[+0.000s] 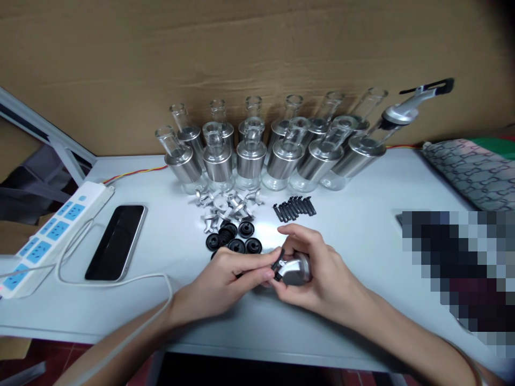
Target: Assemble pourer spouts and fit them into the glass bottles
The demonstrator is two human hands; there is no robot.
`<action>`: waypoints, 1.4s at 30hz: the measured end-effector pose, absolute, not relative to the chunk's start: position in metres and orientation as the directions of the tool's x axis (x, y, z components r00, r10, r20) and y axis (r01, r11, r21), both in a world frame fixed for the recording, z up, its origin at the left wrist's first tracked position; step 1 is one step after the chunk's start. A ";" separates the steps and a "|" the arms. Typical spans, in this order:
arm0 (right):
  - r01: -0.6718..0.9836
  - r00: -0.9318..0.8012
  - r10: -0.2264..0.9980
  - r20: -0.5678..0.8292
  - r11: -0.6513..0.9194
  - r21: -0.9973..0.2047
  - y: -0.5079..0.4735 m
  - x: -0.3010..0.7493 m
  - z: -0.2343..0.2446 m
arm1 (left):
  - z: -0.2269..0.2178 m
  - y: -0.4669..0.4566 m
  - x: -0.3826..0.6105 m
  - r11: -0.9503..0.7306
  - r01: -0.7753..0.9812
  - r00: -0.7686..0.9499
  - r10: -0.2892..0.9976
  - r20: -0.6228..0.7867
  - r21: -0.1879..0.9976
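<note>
My right hand (328, 271) is closed around a silver pourer spout (298, 266), its tip pointing left. My left hand (223, 279) pinches a small black lever (277, 262) against that tip; whether the two are joined I cannot tell. Just beyond my left hand lie several black ribbed stoppers (246, 229), partly hidden by it. A heap of loose silver spouts (227, 206) sits behind them. Several black levers (295, 208) lie side by side beyond my right hand.
Two rows of glass bottles with metal sleeves (251, 158) stand at the back; the right front one carries a pourer (402, 113). A phone (116, 244), a power strip (56, 230) and a white cable (120, 282) lie left. Patterned fabric (475, 169) is at right, near a blurred-out item.
</note>
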State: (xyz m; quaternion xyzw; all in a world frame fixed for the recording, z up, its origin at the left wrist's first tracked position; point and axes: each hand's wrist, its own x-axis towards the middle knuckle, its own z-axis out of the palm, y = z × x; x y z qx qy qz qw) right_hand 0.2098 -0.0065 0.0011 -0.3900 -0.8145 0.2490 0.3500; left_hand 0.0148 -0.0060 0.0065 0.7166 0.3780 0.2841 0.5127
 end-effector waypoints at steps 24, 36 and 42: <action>0.444 -0.420 0.789 0.449 0.610 -0.656 -0.012 0.205 0.006 | 0.016 -0.012 0.013 -0.420 0.244 0.602 0.772 0.203 0.874; 0.524 -0.397 0.770 0.500 0.637 -0.565 -0.004 0.209 0.007 | 0.016 -0.011 0.016 0.004 0.170 0.460 0.884 -0.083 0.985; 0.510 -0.381 0.753 0.536 0.655 -0.558 -0.005 0.207 0.009 | 0.009 -0.012 0.018 0.116 0.064 0.474 0.870 -0.132 0.991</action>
